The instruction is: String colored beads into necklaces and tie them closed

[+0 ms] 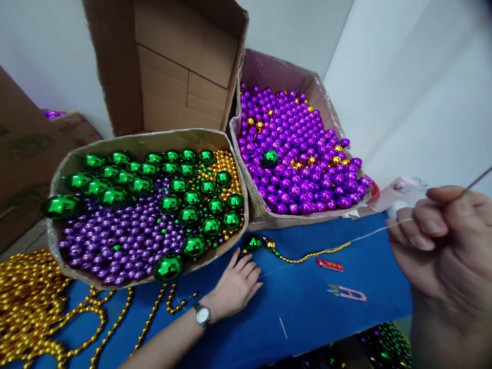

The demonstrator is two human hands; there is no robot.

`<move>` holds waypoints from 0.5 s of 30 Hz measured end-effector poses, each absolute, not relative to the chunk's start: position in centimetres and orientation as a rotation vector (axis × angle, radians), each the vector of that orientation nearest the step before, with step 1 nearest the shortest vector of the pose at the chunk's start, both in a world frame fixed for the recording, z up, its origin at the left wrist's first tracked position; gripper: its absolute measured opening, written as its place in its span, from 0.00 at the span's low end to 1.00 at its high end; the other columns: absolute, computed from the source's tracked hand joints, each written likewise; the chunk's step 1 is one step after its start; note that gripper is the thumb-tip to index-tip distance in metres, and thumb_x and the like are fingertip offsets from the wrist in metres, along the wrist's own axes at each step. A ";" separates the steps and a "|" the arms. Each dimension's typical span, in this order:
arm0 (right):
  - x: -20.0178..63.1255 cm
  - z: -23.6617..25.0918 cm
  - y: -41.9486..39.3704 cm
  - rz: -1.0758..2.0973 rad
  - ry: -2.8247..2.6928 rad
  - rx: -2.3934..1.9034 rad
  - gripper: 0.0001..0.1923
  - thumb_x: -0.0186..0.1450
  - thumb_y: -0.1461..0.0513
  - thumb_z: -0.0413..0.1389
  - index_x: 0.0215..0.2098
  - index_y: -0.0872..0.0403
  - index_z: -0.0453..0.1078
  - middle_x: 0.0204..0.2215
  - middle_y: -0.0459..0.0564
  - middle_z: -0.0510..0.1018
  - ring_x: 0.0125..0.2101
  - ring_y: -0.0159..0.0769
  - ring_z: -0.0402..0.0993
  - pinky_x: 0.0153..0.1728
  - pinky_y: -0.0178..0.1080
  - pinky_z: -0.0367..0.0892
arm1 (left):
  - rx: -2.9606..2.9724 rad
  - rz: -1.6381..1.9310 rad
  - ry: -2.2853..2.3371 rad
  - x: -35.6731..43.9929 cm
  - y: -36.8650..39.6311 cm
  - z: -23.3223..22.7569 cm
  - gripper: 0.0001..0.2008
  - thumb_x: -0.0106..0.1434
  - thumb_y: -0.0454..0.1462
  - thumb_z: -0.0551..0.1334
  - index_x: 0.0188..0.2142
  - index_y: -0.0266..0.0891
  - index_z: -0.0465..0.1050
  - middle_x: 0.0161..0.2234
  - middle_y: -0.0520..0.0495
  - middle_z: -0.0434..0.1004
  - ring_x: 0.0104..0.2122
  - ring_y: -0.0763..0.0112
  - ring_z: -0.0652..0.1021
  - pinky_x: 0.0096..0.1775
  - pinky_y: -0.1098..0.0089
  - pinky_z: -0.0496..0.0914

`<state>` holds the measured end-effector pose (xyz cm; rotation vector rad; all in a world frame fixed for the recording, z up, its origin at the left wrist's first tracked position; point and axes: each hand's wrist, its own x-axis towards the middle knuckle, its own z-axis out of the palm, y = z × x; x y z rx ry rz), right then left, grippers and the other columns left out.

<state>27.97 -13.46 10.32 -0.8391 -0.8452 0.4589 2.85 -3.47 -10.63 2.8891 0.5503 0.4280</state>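
At the right edge, my right hand (442,236) is closed in a pinch on a thin dark needle (478,178). A pale thread (371,233) runs from that hand down to a strand of small gold beads (319,253). At the strand's left end are a large green bead (253,242) and a gold bead (271,244). My left hand (238,282), a watch (202,315) on its wrist, lies palm down on the blue cloth (307,302). Its fingers are stretched out, tips beside the green bead; I cannot tell whether they touch it.
One box (54,241) holds green, purple and gold beads; another box (280,64) behind holds mostly purple ones. Pink thread snips (348,292) and a red packet (329,264) lie on the cloth. Gold bead strings (31,302) are heaped at left.
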 end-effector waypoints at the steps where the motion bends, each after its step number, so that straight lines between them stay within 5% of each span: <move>1: 28.1 10.4 -13.5 0.445 -0.855 -0.836 0.05 0.67 0.65 0.52 0.35 0.57 0.69 0.16 0.40 0.61 0.15 0.24 0.54 0.17 0.33 0.45 | 2.901 0.425 0.548 2.8 -3.3 -10.6 0.12 0.67 0.38 0.52 0.45 0.37 0.67 0.43 0.42 0.73 0.53 0.56 0.67 0.59 0.43 0.50; 7: 28.2 9.8 -13.6 0.541 -0.863 -0.814 0.06 0.62 0.61 0.60 0.33 0.55 0.70 0.13 0.38 0.58 0.13 0.23 0.52 0.14 0.33 0.43 | 2.937 0.392 0.546 1.6 -3.4 -11.4 0.18 0.63 0.27 0.51 0.51 0.36 0.64 0.46 0.40 0.72 0.54 0.57 0.67 0.58 0.47 0.55; 11: 28.1 7.7 -13.6 0.598 -0.835 -0.847 0.03 0.63 0.60 0.58 0.32 0.52 0.71 0.11 0.37 0.54 0.11 0.23 0.50 0.12 0.33 0.45 | 2.881 0.403 0.597 0.1 -4.3 -10.2 0.19 0.63 0.32 0.54 0.55 0.36 0.62 0.52 0.38 0.69 0.57 0.54 0.64 0.58 0.45 0.56; 15: 25.8 3.9 -13.1 0.653 -0.852 -1.080 0.05 0.63 0.58 0.58 0.34 0.51 0.73 0.12 0.41 0.59 0.14 0.27 0.58 0.15 0.36 0.54 | 2.848 0.536 0.696 -1.9 -5.6 -6.8 0.20 0.62 0.34 0.57 0.55 0.38 0.62 0.52 0.40 0.70 0.58 0.54 0.64 0.58 0.45 0.57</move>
